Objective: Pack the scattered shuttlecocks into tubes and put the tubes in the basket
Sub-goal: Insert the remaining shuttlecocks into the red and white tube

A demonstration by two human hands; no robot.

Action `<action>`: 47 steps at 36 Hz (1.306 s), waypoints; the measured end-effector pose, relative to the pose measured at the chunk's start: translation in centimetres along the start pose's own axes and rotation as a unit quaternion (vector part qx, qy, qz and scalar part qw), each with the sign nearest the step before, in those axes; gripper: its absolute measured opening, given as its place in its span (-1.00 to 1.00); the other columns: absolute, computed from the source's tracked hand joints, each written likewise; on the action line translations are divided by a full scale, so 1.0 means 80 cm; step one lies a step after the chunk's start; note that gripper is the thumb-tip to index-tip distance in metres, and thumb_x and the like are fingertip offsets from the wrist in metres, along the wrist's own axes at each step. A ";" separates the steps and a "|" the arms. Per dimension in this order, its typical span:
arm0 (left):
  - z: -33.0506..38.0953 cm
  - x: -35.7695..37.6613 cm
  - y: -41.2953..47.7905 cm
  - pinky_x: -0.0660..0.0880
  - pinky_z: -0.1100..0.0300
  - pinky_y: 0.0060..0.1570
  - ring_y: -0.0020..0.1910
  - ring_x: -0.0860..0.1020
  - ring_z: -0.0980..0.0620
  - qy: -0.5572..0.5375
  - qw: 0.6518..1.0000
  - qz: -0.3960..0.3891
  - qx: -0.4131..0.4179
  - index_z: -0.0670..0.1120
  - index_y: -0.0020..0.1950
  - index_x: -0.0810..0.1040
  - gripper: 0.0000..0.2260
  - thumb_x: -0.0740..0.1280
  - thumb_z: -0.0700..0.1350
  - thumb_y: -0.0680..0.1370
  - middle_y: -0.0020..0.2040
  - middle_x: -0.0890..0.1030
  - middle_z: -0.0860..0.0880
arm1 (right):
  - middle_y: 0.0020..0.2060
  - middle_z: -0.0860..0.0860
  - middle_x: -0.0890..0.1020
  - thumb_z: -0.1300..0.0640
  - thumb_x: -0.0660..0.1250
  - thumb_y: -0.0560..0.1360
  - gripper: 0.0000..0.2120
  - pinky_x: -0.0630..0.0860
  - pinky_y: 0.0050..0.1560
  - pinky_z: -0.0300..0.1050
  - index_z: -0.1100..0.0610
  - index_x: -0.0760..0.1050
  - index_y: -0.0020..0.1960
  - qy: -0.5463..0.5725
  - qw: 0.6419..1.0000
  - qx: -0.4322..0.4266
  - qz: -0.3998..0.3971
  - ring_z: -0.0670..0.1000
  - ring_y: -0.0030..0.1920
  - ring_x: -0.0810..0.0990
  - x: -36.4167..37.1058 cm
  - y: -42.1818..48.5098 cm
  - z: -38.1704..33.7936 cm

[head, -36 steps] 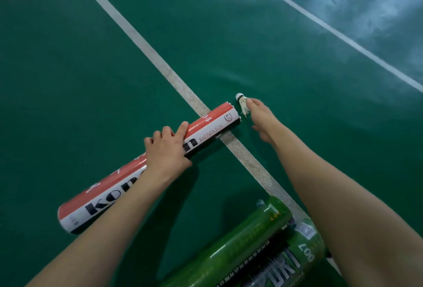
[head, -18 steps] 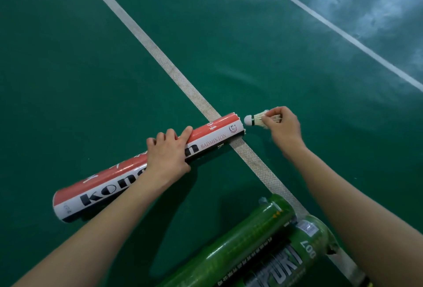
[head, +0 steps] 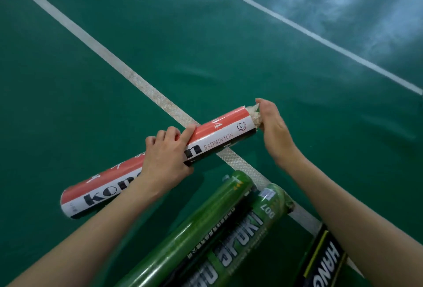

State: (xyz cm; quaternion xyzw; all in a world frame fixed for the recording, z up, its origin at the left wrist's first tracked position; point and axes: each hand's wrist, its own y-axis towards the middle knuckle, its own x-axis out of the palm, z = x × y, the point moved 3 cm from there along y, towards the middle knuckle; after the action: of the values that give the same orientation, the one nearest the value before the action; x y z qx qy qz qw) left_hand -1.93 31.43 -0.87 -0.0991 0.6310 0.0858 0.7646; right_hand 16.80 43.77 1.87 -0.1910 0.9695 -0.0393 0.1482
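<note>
Gripping the red-and-white shuttlecock tube [head: 219, 131] round its middle with the left hand [head: 167, 160], fingers curled over the far side, thumb laid along the top. Holding it slanted: lower end down and to the left of the grip, open mouth up and to the right of it. Lettering "BADMINTON" readable just right of the grip.

At that mouth, pushing in a shuttlecock [head: 254, 115], its frayed feather skirt poking out, cork end hidden inside the tube. Cupping the skirt with the right hand [head: 272, 124], thumb above the feathers, fingers tucked below them, palm facing the tube's end. Cannot tell how deep the shuttlecock sits.

Behind the grip, crossing under the tube, a white court line [head: 142, 83] on the green court floor [head: 68, 103].

Below and to the right of the grip, nearer the body, two green tubes [head: 206, 222] lying side by side and touching, tops pointing toward the held tube but apart from it. Further right again, under the right forearm, a black-and-yellow tube [head: 325, 261], partly cut off by the frame edge.
</note>
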 end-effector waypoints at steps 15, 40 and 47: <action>0.029 0.004 0.007 0.19 0.06 0.14 0.14 0.35 -0.05 0.049 0.998 -0.024 0.020 0.15 0.51 0.08 -0.22 0.41 0.05 0.38 0.17 0.40 -0.03 | 0.28 -0.03 0.48 -0.15 0.10 0.60 -0.44 0.30 0.41 0.08 0.01 0.09 0.53 0.037 0.998 0.057 -0.017 -0.03 0.32 0.42 -0.031 -0.021 0.034; 0.097 -0.032 -0.063 0.23 0.04 0.21 0.15 0.36 -0.05 0.070 0.991 -0.047 0.102 0.12 0.52 -0.01 -0.22 0.37 0.12 0.43 0.18 0.39 -0.05 | -0.28 -0.15 0.64 -0.08 0.13 0.62 -0.54 0.52 -0.25 -0.38 -0.04 0.19 0.49 0.093 0.992 0.088 -0.001 -0.22 -0.22 0.63 -0.064 -0.125 0.032; 0.098 -0.025 -0.116 0.32 -0.01 0.15 0.14 0.37 -0.07 0.079 0.982 -0.130 0.115 0.11 0.52 -0.10 -0.10 0.34 0.28 0.35 0.18 0.38 -0.06 | -0.27 -0.03 0.58 -0.06 0.16 0.60 -0.66 0.55 -0.33 -0.23 0.04 0.37 0.32 0.062 0.985 0.160 0.001 -0.17 -0.34 0.60 -0.054 -0.155 0.051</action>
State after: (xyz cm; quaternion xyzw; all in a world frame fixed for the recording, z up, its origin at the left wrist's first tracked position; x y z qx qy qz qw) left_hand 7.51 24.48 2.97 -0.0983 0.6769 -0.0954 0.7232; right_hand 26.29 33.87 0.76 -0.1610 0.9583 -0.2055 0.1160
